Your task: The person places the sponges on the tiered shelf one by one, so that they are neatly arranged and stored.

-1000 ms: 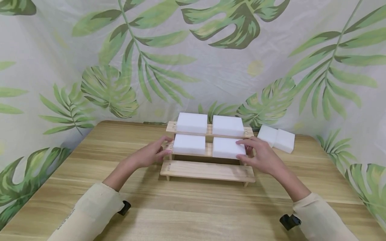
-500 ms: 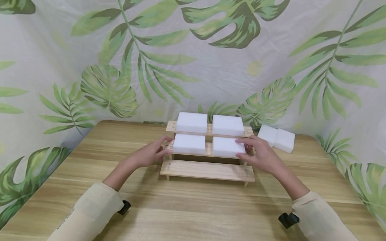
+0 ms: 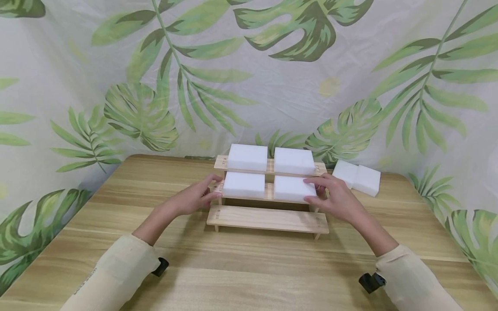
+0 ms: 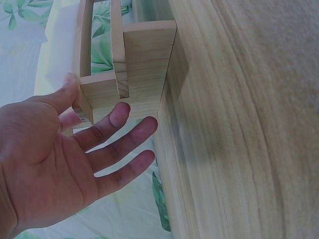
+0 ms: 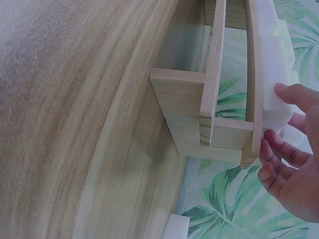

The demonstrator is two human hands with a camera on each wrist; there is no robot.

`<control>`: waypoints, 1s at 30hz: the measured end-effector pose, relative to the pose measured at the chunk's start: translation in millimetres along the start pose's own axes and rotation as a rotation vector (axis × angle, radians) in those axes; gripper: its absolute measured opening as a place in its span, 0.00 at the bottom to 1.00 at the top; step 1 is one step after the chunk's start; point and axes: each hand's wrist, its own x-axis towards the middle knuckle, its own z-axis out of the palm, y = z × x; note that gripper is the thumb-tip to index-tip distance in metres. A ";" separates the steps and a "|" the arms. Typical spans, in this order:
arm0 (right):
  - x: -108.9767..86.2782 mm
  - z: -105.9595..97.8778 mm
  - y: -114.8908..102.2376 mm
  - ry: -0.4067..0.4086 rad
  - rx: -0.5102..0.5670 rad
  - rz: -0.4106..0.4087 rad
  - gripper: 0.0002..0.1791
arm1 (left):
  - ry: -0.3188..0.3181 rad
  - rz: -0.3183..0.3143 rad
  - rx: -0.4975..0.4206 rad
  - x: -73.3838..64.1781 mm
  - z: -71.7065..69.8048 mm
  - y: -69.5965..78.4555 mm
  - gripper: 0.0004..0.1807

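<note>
A wooden three-step stand [image 3: 268,219] sits toward the far side of a wood-grain surface [image 3: 249,268], its lowest step nearest and its highest farthest. The right hand [image 3: 337,199] holds the right middle block [image 3: 292,188], a white slab resting on the middle step, with the thumb at its near right corner and a finger on top toward the far edge. The left hand [image 3: 196,198] pinches the left end of that same step between thumb and forefinger; its other three fingers spread loosely apart in the left wrist view. Just beside that grip lies the left middle block [image 3: 244,185], separated by a gap from its neighbour. On the top step rest the left top block [image 3: 247,157] and the right top block [image 3: 294,160], also slightly apart. Right of the stand, at the far edge, two loose white blocks [image 3: 367,179] lie together; whether one overlaps the other I cannot tell. A leaf-patterned cloth [image 3: 218,86] hangs behind, and pale sleeves [image 3: 116,268] cover both forearms.
</note>
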 end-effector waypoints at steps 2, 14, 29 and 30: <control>0.0 0.0 0.0 0.002 0.001 0.001 0.23 | -0.001 -0.002 -0.004 0.3 0.0 0.0 0.28; -1.4 -1.1 0.0 0.000 0.025 -0.002 0.22 | 0.001 -0.003 0.002 -1.1 -0.5 0.6 0.28; -2.4 -2.1 0.8 0.020 0.029 -0.021 0.23 | -0.001 0.002 -0.006 -1.5 -0.8 1.4 0.29; -3.2 -2.9 0.7 0.028 0.030 -0.031 0.23 | 0.001 -0.001 -0.003 -1.6 -0.6 1.5 0.28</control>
